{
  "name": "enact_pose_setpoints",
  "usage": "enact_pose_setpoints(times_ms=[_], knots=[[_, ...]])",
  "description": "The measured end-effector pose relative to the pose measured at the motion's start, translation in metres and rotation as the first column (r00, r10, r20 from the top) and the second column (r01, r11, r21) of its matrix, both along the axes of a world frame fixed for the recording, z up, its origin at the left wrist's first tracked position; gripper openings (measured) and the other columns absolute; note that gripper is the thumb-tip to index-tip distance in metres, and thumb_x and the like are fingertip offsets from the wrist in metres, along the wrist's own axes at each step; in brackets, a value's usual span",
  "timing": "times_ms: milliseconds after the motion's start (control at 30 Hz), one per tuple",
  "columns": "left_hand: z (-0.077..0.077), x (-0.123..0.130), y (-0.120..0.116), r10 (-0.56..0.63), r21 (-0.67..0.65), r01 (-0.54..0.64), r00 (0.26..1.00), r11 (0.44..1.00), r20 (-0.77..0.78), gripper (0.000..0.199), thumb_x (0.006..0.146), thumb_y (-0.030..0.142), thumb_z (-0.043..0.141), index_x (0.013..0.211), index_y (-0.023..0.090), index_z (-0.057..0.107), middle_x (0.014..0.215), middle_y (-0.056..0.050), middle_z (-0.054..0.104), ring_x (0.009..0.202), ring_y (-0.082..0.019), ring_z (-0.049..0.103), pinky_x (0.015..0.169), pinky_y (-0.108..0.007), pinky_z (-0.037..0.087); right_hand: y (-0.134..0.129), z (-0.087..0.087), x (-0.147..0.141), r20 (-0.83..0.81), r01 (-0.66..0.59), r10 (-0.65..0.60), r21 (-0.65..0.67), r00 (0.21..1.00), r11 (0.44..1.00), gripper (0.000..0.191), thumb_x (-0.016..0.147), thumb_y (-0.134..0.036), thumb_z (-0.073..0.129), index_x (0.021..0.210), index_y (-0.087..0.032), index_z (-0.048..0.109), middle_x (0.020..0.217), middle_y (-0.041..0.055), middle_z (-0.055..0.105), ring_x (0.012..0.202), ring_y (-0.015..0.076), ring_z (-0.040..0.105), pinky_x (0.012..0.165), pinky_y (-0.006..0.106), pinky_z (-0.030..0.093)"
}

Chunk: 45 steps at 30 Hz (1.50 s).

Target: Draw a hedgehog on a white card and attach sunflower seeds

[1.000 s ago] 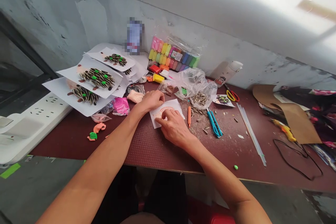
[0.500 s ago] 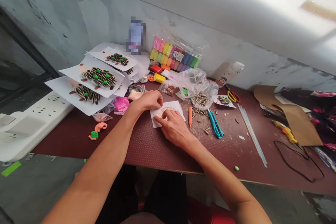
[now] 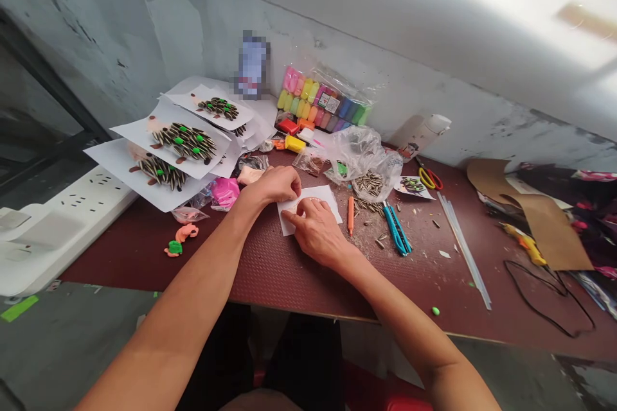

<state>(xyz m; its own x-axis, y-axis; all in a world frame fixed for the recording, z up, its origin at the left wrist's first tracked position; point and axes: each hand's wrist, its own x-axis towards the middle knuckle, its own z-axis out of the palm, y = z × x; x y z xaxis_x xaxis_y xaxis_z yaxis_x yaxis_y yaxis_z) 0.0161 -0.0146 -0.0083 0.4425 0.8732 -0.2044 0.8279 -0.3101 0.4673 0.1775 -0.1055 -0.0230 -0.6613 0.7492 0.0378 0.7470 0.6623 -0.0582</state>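
A small white paper sheet [image 3: 330,196] lies on the table under both hands. Pale peach modelling clay is spread on it, mostly covered by my right hand [image 3: 315,226]. This hand lies over the sheet with its fingers stretched out and pressing on the clay. At the sheet's upper left corner is my left hand [image 3: 283,183], its fingers curled together in a pinch. Whatever may be between those fingertips is hidden. An orange marker [image 3: 350,216] rests just right of the sheet.
Finished hedgehog pictures [image 3: 186,141] with seed spines are stacked at left, beside a power strip [image 3: 87,205]. Behind are clay packs [image 3: 321,99] and a bag of sunflower seeds [image 3: 370,183]. A teal cutter [image 3: 398,229], scissors [image 3: 429,178], glue sticks [image 3: 465,250] and a glue gun [image 3: 530,247] lie at right.
My right hand has shifted slightly left over the clay and hides more of the orange outline. The left hand stays nearly where it was.
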Motion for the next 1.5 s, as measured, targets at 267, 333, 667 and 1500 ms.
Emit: enact_pose_setpoints(times_ms=[267, 333, 667, 1500], knots=[[0.000, -0.001, 0.000, -0.003, 0.003, 0.003, 1.000, 1.000, 0.023, 0.024, 0.068, 0.014, 0.068, 0.084, 0.024, 0.083, 0.088, -0.004, 0.081, 0.086, -0.023, 0.072, 0.082, -0.028, 0.052, 0.002, -0.003, -0.005, -0.082, 0.017, -0.021, -0.049, 0.996, 0.999, 0.037, 0.092, -0.009, 0.049, 0.118, -0.021, 0.072, 0.110, 0.0118, 0.060, 0.097, 0.0248, 0.048, 0.088, 0.040, 0.033], [-0.001, -0.002, 0.001, -0.008, 0.002, 0.008, 1.000, 1.000, 0.020, 0.023, 0.068, 0.016, 0.068, 0.083, 0.024, 0.083, 0.086, -0.004, 0.081, 0.085, -0.022, 0.072, 0.081, -0.028, 0.052, 0.003, -0.005, -0.004, -0.137, 0.011, -0.020, -0.064, 0.990, 0.998, 0.042, 0.091, -0.007, 0.049, 0.123, -0.022, 0.072, 0.112, 0.0111, 0.060, 0.100, 0.0243, 0.050, 0.090, 0.039, 0.034], [-0.004, -0.002, 0.003, -0.019, -0.006, 0.019, 1.000, 1.000, 0.018, 0.029, 0.069, 0.013, 0.064, 0.088, 0.022, 0.083, 0.091, -0.005, 0.081, 0.089, -0.024, 0.073, 0.084, -0.031, 0.052, 0.004, -0.011, 0.005, -0.230, 0.105, -0.123, -0.087, 0.965, 0.991, 0.042, 0.093, -0.008, 0.049, 0.123, -0.023, 0.074, 0.108, 0.0100, 0.061, 0.102, 0.0228, 0.052, 0.092, 0.038, 0.035], [-0.003, -0.002, 0.002, -0.023, -0.003, 0.023, 1.000, 1.000, 0.003, 0.025, 0.070, 0.014, 0.065, 0.087, 0.022, 0.082, 0.092, -0.005, 0.081, 0.091, -0.023, 0.073, 0.087, -0.030, 0.051, 0.008, -0.010, 0.010, -0.163, 0.132, -0.139, -0.052, 0.977, 0.990, 0.047, 0.093, -0.006, 0.049, 0.127, -0.029, 0.073, 0.111, 0.0100, 0.060, 0.101, 0.0230, 0.052, 0.092, 0.039, 0.034]])
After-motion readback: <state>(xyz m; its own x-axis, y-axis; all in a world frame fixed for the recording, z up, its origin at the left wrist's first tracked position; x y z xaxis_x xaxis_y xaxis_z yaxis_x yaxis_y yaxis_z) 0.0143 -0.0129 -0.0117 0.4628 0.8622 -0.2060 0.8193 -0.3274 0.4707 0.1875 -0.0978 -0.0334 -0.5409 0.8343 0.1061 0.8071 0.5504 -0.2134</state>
